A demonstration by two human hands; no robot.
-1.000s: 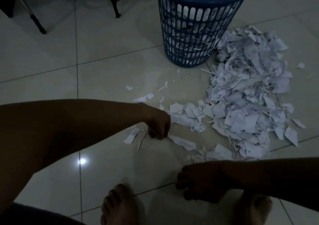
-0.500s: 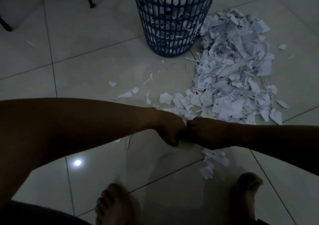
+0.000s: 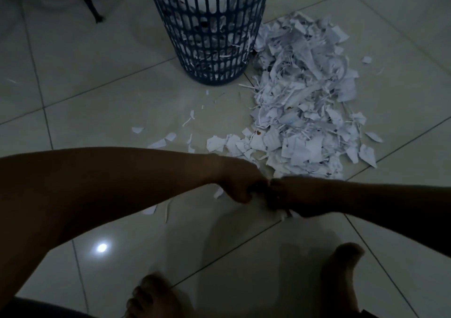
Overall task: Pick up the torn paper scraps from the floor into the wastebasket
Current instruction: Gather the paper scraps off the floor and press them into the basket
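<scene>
I am getting just one view, a wide-angle camera riding on the person's head, so nothing is being shared with a second view. It is looking forward and steeply down at the tiled floor (image 3: pixel 85 78), sitting close above the hands, the left hand (image 3: pixel 240 186) and right hand (image 3: pixel 290 195) filling the middle. The bare feet (image 3: pixel 151 298) are showing at the bottom edge, while the wastebasket (image 3: pixel 210 32) is being cut off by the top edge, with the paper scraps (image 3: pixel 302 103) lying beside it.

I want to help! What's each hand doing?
Left hand: fingers curled; what they hold is hidden.
Right hand: fingers curled round paper scraps.
</scene>
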